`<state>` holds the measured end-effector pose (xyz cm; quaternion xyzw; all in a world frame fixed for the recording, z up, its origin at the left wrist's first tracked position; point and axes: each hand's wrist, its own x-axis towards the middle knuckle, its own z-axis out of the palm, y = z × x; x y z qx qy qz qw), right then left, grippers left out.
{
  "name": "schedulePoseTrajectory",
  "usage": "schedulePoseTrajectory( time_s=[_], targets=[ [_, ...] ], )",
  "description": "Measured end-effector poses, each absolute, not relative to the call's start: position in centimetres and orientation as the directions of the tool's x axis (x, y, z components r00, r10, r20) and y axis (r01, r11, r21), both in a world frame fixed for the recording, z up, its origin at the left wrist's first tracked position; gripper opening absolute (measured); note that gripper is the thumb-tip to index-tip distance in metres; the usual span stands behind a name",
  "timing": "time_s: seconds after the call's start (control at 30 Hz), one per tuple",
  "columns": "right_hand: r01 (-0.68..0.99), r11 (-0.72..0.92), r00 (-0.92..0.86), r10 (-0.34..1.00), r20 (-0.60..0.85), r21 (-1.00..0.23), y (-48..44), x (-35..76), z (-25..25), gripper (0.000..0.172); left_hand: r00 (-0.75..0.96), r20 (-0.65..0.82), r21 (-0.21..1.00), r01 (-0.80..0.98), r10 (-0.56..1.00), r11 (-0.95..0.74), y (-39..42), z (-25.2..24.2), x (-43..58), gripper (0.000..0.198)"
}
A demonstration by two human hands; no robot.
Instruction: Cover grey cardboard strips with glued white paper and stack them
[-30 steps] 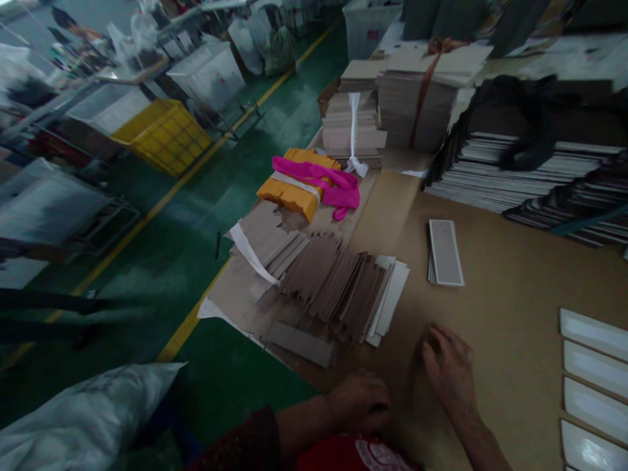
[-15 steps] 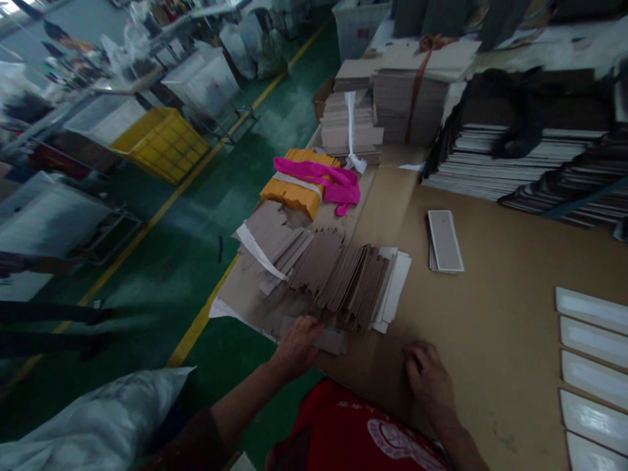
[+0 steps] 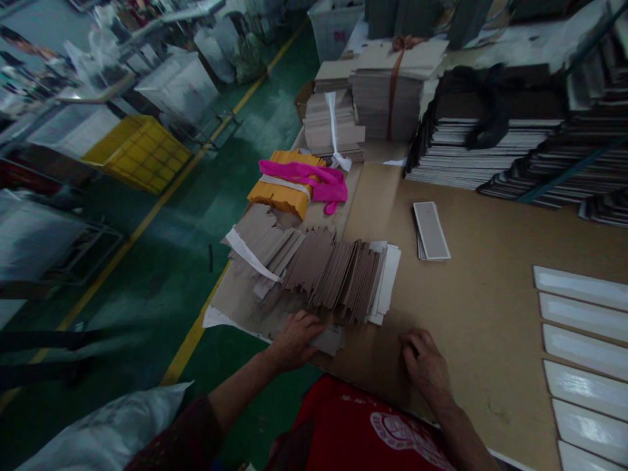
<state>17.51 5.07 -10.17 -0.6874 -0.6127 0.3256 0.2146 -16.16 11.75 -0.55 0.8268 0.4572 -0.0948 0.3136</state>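
My left hand (image 3: 297,340) rests at the table's near edge, fingers laid out over a small grey card piece (image 3: 330,339). Just beyond it stands a leaning row of narrow brown cardboard strips (image 3: 338,275), with white strips (image 3: 385,281) at its right end. My right hand (image 3: 426,363) lies on the brown table surface (image 3: 471,314), its fingers curled in; whether anything is inside them is hidden. Farther off sits a small stack of pale-rimmed grey panels (image 3: 432,230). Glossy white panels (image 3: 583,343) lie in a column at the right.
Behind the strips are an orange bundle (image 3: 282,190) with a pink band (image 3: 307,175) and tied cardboard stacks (image 3: 385,98). Black-edged board stacks (image 3: 490,144) fill the back right. On the left are green floor (image 3: 161,261), a yellow crate (image 3: 137,150) and a white sack (image 3: 112,425).
The view has turned slightly to the right, so things on the table appear shifted left and more of the white panels shows. Both hands keep about the same place.
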Motion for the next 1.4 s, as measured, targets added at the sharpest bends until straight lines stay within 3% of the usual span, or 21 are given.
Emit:
schedulePoseTrajectory(
  time_s=[0.3,0.4,0.47,0.53,0.6,0.7,0.8,0.93,1.07,1.2,1.27,1.33,1.4],
  targets=[
    [0.640,-0.166,-0.070,0.960,-0.272,-0.750,6.0,18.8,-10.0,0.033,0.446,-0.330,0.479,0.838,0.832,-0.259,10.4,1.3,-14.7,0.047],
    [0.555,-0.169,-0.146,0.944,-0.295,-0.815,6.5,19.6,-9.0,0.033,0.326,-0.411,0.665,0.746,0.851,0.036,9.6,2.7,-13.0,0.044],
    [0.485,-0.180,-0.195,0.932,-0.306,-0.856,6.9,20.4,-7.4,0.032,0.286,-0.500,0.784,0.550,0.818,0.287,9.2,3.3,-11.3,0.044],
    [0.384,-0.184,-0.227,0.931,-0.286,-0.905,7.2,21.3,-5.0,0.031,0.317,-0.552,0.823,0.357,0.771,0.442,9.0,3.5,-9.4,0.045],
    [0.267,-0.156,-0.227,0.949,-0.219,-0.951,7.4,22.4,-2.6,0.029,0.374,-0.565,0.825,0.284,0.736,0.489,9.2,3.3,-7.1,0.046],
    [0.230,-0.098,-0.231,0.961,-0.152,-0.968,7.3,24.2,0.3,0.031,0.461,-0.547,0.834,0.377,0.699,0.404,10.0,3.1,-3.1,0.044],
    [0.393,-0.036,-0.355,0.916,-0.187,-0.919,6.3,26.2,1.4,0.040,0.582,-0.490,0.836,0.525,0.649,0.160,10.7,3.3,1.2,0.042],
    [0.552,0.048,-0.466,0.845,-0.260,-0.833,4.0,29.2,1.6,0.028,0.727,-0.454,0.783,0.601,0.515,-0.160,10.9,3.4,6.8,0.032],
    [0.592,-0.041,-0.403,0.850,-0.340,-0.805,1.4,32.3,1.9,0.024,0.813,-0.455,0.733,0.574,0.364,-0.365,10.6,3.0,12.0,0.024],
    [0.587,-0.151,-0.281,0.883,-0.375,-0.795,-1.2,35.7,2.5,0.025,0.880,-0.422,0.758,0.475,0.220,-0.446,10.0,2.4,16.4,0.025],
    [0.586,-0.233,-0.174,0.899,-0.401,-0.776,-3.0,38.2,2.5,0.029,0.902,-0.341,0.791,0.428,0.265,-0.437,9.7,1.9,17.8,0.052],
    [0.562,-0.366,-0.003,0.896,-0.445,-0.742,-5.5,41.2,2.4,0.035,0.873,-0.225,0.834,0.402,0.433,-0.379,9.3,0.9,18.8,0.074],
    [0.461,-0.526,0.225,0.848,-0.479,-0.715,-8.6,44.4,2.2,0.038,0.750,-0.146,0.866,0.412,0.645,-0.283,8.8,-0.3,19.7,0.058]
  ],
)
